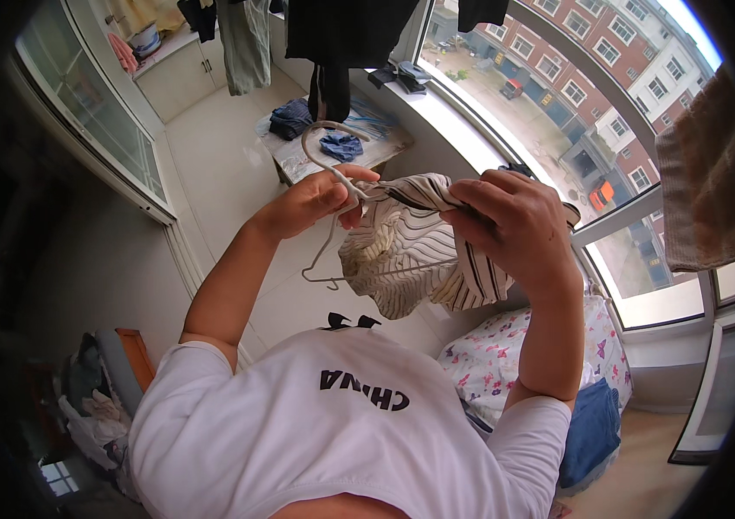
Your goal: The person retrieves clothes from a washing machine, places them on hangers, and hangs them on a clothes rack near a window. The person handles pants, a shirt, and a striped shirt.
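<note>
My left hand (315, 198) grips a white clothes hanger (319, 254) near the base of its hook, at the centre of the view. A striped, cream-coloured garment (400, 259) hangs on the right part of the hanger, whose left arm and lower bar stick out bare. With its fingers pinched on the garment's dark-striped upper edge, my right hand (510, 220) holds the cloth out to the right. Part of the hanger is hidden behind the cloth.
Dark clothes (348, 32) hang overhead. Behind my hands, a low table (290, 162) bears folded blue clothes. Windows (536, 117) line the right side, near a hanging brown towel (701, 175). A butterfly-patterned cover (491, 357) and blue cloth (591, 428) lie lower right; a glass sliding door (95, 110) stands left.
</note>
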The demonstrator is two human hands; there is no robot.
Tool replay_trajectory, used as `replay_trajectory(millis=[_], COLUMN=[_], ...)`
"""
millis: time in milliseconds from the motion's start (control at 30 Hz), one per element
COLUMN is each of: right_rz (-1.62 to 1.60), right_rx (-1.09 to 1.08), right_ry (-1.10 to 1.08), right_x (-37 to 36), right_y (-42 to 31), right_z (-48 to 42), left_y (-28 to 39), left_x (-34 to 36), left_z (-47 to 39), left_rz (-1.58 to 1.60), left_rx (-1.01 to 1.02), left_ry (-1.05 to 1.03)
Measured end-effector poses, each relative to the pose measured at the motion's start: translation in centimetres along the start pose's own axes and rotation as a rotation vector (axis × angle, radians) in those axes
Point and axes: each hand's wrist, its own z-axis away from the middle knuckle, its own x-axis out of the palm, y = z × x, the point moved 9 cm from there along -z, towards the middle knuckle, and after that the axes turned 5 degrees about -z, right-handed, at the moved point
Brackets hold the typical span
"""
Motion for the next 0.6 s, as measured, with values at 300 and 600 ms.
replay_trajectory(millis=[300, 600], right_rz=[0.1, -0.022], right_rx=[0.066, 0.423], right_ry=[-0.011, -0.093], right_x=[-5.1, -4.3], right_y=[-0.3, 4.6], right_z=[0.0, 4.6], left_y=[-12.4, -6.4], left_x=[3.7, -5.0], left_z=[-0.6, 0.4], left_rz=[-0.015, -0.512], left_rx=[-0.232, 0.044], left_ry=[-0.066, 0.609])
